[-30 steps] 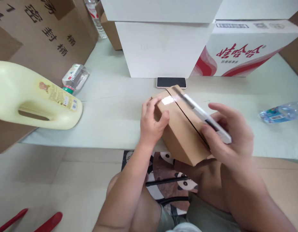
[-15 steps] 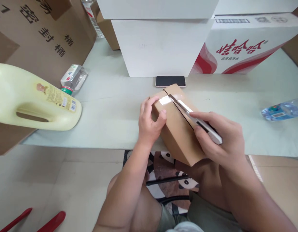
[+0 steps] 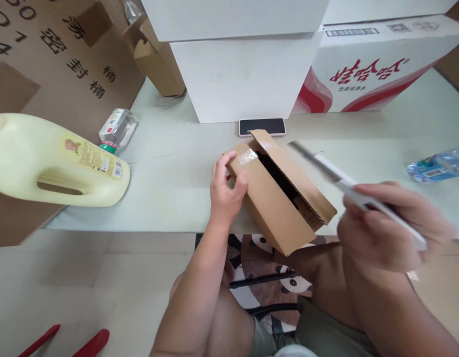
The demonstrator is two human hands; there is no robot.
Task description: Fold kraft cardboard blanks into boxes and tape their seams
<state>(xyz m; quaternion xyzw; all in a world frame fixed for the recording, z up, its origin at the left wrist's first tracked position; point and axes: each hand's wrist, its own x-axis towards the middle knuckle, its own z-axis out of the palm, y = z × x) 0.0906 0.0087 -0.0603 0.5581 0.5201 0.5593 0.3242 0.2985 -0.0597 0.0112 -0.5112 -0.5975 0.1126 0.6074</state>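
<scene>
A small brown cardboard box [image 3: 274, 198] lies slanted over the table's front edge. Its right flap [image 3: 292, 171] stands raised, and a dark gap runs along the top. Clear tape [image 3: 248, 156] sticks to the far end of the left flap. My left hand [image 3: 229, 186] grips the box's far left corner, thumb on top and fingers over the end. To the right of the box, in the air, my right hand [image 3: 389, 223] is closed around a utility knife [image 3: 358, 193]. Its blade is out and points up and left; the knife is blurred by motion.
A black-screened phone [image 3: 262, 127] lies behind the box, against stacked white cartons [image 3: 244, 79]. On the left are a pale yellow jug [image 3: 62, 158], a clear bottle [image 3: 118, 128] and a large carton [image 3: 66, 64]. A water bottle [image 3: 437, 166] lies at the right.
My right hand has moved right with the utility knife, off the box's seam. The right flap has lifted, opening a gap. My left hand still holds the corner.
</scene>
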